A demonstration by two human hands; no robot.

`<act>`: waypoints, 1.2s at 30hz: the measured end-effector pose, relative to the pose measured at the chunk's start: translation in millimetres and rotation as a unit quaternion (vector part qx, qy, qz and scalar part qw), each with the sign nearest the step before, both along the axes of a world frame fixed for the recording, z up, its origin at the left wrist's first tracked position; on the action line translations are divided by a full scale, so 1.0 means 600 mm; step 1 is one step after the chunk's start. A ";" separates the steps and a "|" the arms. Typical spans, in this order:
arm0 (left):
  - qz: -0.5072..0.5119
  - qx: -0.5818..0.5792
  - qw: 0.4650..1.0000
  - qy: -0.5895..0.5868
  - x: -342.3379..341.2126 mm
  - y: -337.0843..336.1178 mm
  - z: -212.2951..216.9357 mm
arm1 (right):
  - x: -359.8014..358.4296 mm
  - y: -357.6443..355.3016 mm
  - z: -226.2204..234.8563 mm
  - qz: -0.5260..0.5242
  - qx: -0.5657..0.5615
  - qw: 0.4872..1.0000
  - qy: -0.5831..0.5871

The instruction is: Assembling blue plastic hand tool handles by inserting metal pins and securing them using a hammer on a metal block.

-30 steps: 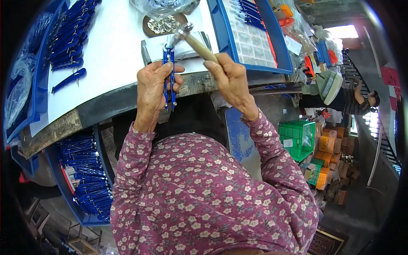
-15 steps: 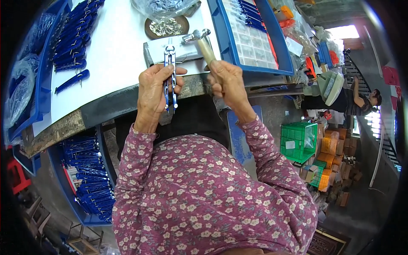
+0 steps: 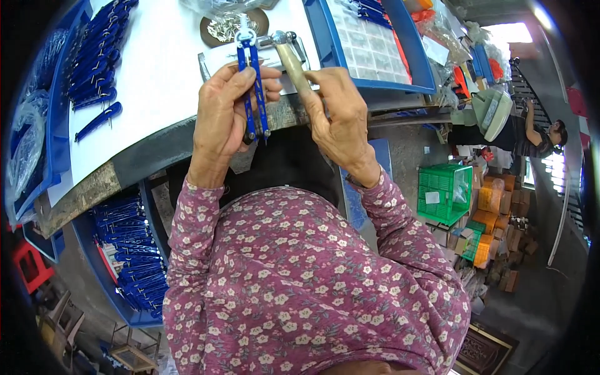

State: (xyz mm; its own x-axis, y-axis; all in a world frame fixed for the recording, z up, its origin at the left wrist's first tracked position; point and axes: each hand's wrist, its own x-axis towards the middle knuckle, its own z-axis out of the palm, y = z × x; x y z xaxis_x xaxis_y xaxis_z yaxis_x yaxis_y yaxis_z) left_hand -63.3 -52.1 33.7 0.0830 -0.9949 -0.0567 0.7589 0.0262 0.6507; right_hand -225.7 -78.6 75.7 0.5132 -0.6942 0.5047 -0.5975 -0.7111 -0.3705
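My left hand (image 3: 224,111) grips a blue drawing compass (image 3: 252,81) upright, its metal hinge head at the top and its two legs running down past my fingers. My right hand (image 3: 339,120) is closed around the wooden handle of a small hammer (image 3: 286,52), whose metal head sits just right of the compass head, over a metal block (image 3: 215,59) on the white table (image 3: 153,87). A round brown dish of small metal parts (image 3: 222,26) lies just beyond the compass head.
Blue trays of blue compass parts (image 3: 94,59) line the table's left. A blue tray with a compartmented clear box (image 3: 369,44) sits at right. A blue bin of compasses (image 3: 134,256) stands under the table. A green crate (image 3: 445,192), cardboard boxes and another person (image 3: 531,134) are at right.
My left hand has lifted the compass higher, so its head now reaches the dish. The hammer head has moved in close beside the compass head.
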 end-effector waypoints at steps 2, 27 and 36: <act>0.018 -0.014 1.000 -0.002 -0.002 -0.008 0.004 | 0.013 0.007 0.011 0.022 0.043 0.998 -0.027; 0.067 -0.106 0.983 -0.133 -0.054 -0.029 0.099 | -0.040 -0.190 0.146 0.036 0.013 0.999 -0.017; 0.032 -0.016 0.956 -0.291 -0.008 0.027 0.053 | -0.128 -0.523 0.059 -0.108 -0.118 0.959 0.236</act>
State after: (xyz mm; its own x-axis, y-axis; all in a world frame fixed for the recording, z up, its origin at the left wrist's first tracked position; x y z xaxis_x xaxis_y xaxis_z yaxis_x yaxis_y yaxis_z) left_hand -68.1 -36.2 65.2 0.1524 -0.9871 0.0484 0.2657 0.0881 0.9600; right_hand -302.5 -392.4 111.0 0.5793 -0.7058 0.4078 -0.8023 -0.5820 0.1324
